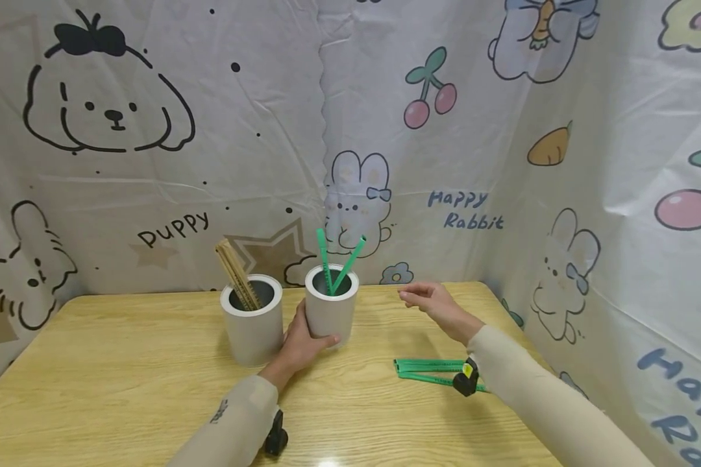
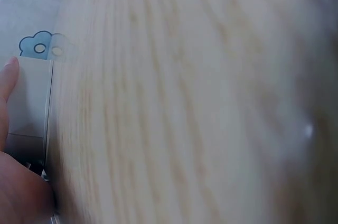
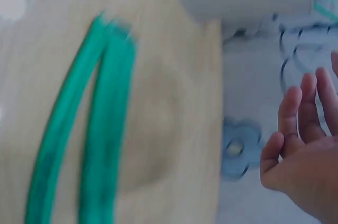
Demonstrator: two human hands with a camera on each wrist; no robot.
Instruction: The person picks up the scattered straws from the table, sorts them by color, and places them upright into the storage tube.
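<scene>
My left hand [image 1: 304, 340] holds a white cylindrical cup [image 1: 331, 318], its thumb across the front near the base. Two slim green pencil-like sticks [image 1: 343, 267] lean apart inside that cup, their tops above the rim. Off to the cup's right, my right hand [image 1: 435, 303] is raised over the table with nothing in it; the right wrist view shows its fingers [image 3: 309, 110] loosely bent. Below the right wrist, several more green sticks [image 1: 429, 366] lie on the table, partly hidden by the wrist camera. In the left wrist view, only the thumb side of my left hand [image 2: 21, 187] shows against the cup.
A second white cup [image 1: 252, 337] stands just left of the held one, with a bundle of tan sticks [image 1: 237, 274] leaning left in it. Both cups are on a light wood table [image 1: 122, 376]. A printed cloth [image 1: 269, 149] hangs behind and along the right side.
</scene>
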